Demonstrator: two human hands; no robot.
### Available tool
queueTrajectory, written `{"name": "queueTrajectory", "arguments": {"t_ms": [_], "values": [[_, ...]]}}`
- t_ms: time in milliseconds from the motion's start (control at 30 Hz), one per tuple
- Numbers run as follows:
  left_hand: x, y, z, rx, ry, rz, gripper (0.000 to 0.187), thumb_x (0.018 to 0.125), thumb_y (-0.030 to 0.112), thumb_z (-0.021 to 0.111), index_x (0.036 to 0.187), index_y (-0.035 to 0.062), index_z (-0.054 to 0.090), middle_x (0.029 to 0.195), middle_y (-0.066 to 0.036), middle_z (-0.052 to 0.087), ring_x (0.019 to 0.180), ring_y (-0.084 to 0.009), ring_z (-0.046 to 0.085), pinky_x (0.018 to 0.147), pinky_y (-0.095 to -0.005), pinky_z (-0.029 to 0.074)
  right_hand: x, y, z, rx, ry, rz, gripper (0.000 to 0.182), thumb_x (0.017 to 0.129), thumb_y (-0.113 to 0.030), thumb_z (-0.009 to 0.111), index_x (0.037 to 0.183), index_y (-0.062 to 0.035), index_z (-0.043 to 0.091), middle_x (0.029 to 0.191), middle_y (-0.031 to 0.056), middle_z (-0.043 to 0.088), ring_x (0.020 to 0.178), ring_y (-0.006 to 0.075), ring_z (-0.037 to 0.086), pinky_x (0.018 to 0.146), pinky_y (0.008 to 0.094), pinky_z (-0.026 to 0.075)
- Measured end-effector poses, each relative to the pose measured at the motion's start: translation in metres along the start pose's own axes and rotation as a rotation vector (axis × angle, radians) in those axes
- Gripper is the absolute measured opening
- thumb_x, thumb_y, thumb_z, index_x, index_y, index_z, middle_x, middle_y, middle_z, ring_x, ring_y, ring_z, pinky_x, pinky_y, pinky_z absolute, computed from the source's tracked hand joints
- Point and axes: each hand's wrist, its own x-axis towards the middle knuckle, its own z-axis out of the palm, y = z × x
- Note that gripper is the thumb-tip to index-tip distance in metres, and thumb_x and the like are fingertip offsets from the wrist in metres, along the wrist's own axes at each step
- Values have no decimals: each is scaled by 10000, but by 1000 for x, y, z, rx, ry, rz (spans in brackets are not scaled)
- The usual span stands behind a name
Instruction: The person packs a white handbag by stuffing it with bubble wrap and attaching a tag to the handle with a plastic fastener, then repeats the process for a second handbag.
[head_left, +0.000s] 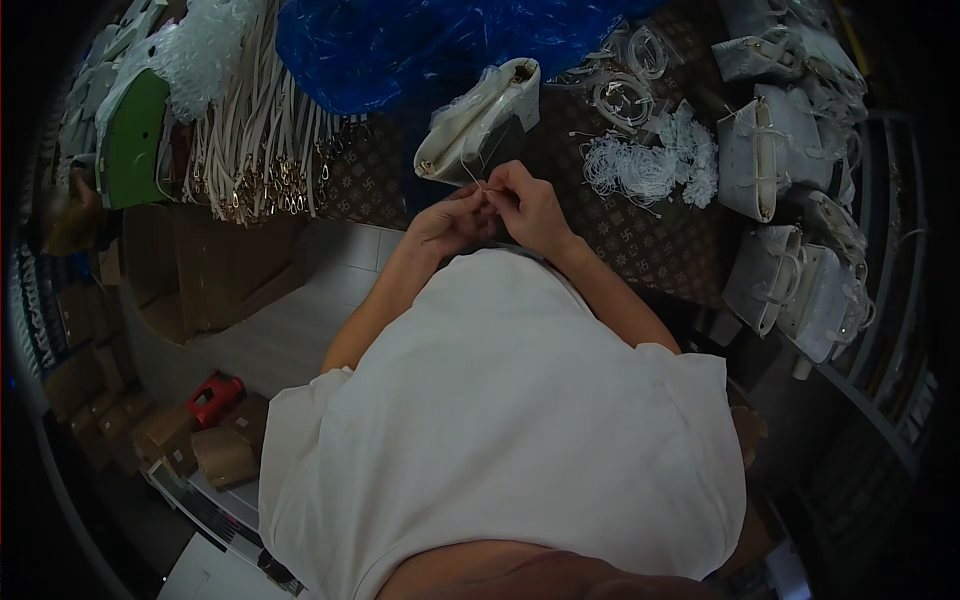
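A white handbag (500, 108), partly wrapped in clear plastic, lies tilted on the patterned table just beyond my hands. From its near side a thin white string (473, 174) runs down to my fingertips. My right hand (532, 210) pinches the string between thumb and forefinger. Close against it, my left hand (450, 222) is closed as well, its fingertips meeting at the same string. The exact spot where the fingers grip is small and partly hidden.
Blue plastic (430, 50) covers the table's back. Left are cream straps with gold clasps (265, 185) and a green piece (135, 135). Right are white strings (640, 165), coiled clear cords (625, 100) and several white handbags (752, 160). Another person's hand (85, 195) shows far left.
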Motion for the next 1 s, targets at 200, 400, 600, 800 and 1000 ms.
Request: {"name": "queueTrajectory", "arguments": {"t_ms": [200,400,600,800,1000], "values": [[-10,3,-3,411,152,199,223,802,138,646,986,62,546,899,-17,557,826,-128,534,750,-280,428,34,0,-40,-480,44,-56,141,736,-1,632,849,-13,547,788,91,597,689,208,603,604,286,481],[-23,8,-53,574,332,203,210,816,174,635,960,44,554,821,-13,545,740,-107,521,674,-247,437,100,29,-67,-962,-39,-583,188,635,-98,638,818,-88,593,899,59,567,928,239,517,838,375,391],[-27,10,-46,538,430,286,168,840,166,596,944,41,555,783,-8,539,713,-99,514,659,-243,436,62,-11,-87,-921,-223,-469,171,605,-138,688,705,-76,564,791,24,529,808,224,521,752,368,383],[-17,12,-56,540,451,246,172,842,174,597,945,43,554,790,-4,541,719,-96,509,667,-237,435,63,-111,-224,-821,107,167,214,606,-157,725,721,-11,620,730,111,551,661,278,564,612,373,445],[9,21,-24,578,509,181,168,838,170,599,944,46,559,786,-9,541,701,-93,500,652,-213,425,122,-91,-331,-1266,475,322,324,644,-321,680,767,-22,654,781,138,632,738,298,612,651,373,472]]}}
